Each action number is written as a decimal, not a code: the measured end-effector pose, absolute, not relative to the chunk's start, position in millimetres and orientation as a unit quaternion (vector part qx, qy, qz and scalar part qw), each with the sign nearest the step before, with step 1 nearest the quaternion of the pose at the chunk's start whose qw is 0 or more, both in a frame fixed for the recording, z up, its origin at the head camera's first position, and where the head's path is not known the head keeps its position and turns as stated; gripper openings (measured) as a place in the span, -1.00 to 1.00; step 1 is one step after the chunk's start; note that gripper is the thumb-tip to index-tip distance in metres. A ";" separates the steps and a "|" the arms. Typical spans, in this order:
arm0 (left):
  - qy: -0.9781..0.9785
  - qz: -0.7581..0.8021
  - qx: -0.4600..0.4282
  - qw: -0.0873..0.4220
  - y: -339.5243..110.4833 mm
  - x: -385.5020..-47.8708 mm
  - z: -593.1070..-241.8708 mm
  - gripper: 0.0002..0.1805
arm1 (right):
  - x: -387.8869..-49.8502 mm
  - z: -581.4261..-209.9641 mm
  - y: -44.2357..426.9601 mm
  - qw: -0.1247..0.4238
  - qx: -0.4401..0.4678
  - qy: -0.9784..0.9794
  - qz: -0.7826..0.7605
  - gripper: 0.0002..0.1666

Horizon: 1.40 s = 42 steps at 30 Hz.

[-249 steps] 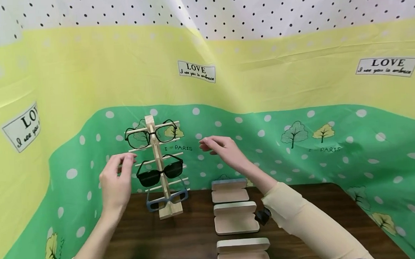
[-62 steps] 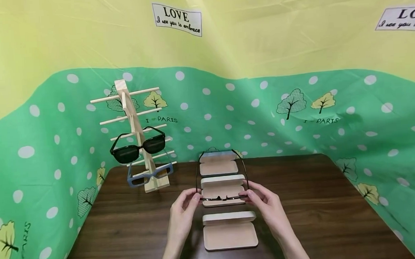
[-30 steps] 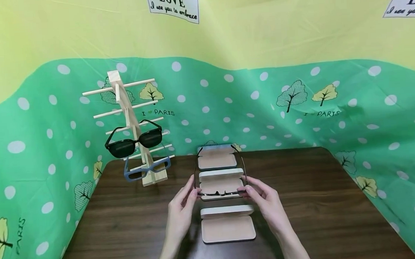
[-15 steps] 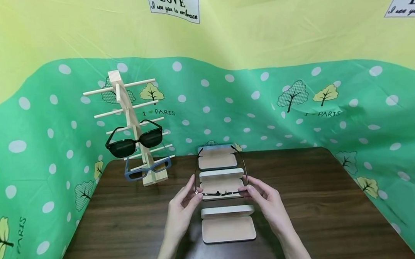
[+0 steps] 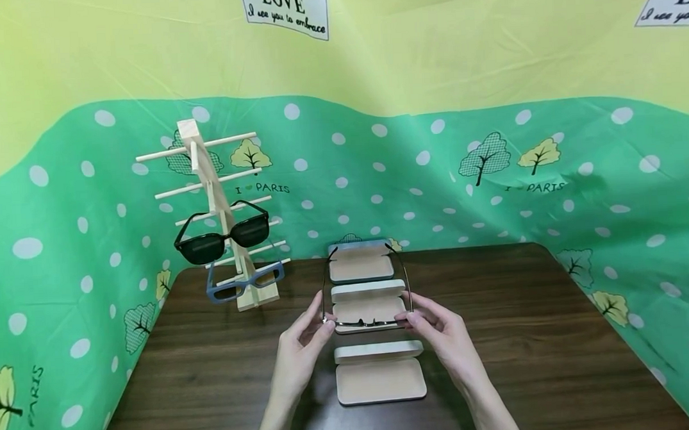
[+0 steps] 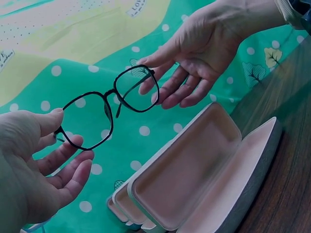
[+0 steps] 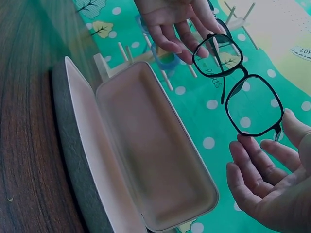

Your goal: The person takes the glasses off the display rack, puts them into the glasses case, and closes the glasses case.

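Observation:
Black-framed eyeglasses (image 5: 368, 323) hang in the air between my two hands, temples unfolded and pointing away from me. My left hand (image 5: 301, 348) pinches the left end of the frame between thumb and fingers. At the right end, my right hand (image 5: 448, 342) pinches the frame the same way. Clear lenses and the black bridge (image 6: 111, 91) show in the left wrist view. Beneath and around the glasses, three open eyeglass cases stand in a row: near (image 5: 380, 381), middle (image 5: 368, 291) and far (image 5: 361, 268). Their pale linings show; the glasses partly cover the middle case.
A wooden display rack (image 5: 210, 173) with several pegs stands at the back left. Black sunglasses (image 5: 203, 249) and blue-framed glasses (image 5: 227, 293) hang on it. The brown table (image 5: 558, 347) meets a patterned curtain (image 5: 435, 166) at the back.
Earlier the black-framed eyeglasses hung at the rack's top, with both hands near the rack. They came off and moved right and down to the cases. Over the last second they stay nearly still.

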<state>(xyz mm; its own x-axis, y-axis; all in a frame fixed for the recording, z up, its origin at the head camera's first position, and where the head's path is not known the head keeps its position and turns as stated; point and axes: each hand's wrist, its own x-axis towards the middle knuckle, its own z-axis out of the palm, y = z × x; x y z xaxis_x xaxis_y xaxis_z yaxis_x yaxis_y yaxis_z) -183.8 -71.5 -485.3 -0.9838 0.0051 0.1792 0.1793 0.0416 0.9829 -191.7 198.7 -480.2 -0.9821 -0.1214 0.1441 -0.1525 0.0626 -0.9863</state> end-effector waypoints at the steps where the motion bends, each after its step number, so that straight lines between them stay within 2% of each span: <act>1: -0.719 -0.690 -0.063 0.063 -71.7 -183.9 -485.2 -0.39 | -191.5 -479.7 198.8 0.011 0.094 -0.731 0.676 -0.42; 9: -0.713 -0.697 -0.054 0.053 -70.4 -184.6 -485.2 -0.38 | -189.2 -475.9 198.1 0.013 0.071 -0.762 0.644 -0.33; 42: -0.731 -0.675 -0.083 0.063 -71.1 -186.8 -488.2 -0.48 | -187.2 -474.0 198.1 0.015 0.063 -0.777 0.626 -0.35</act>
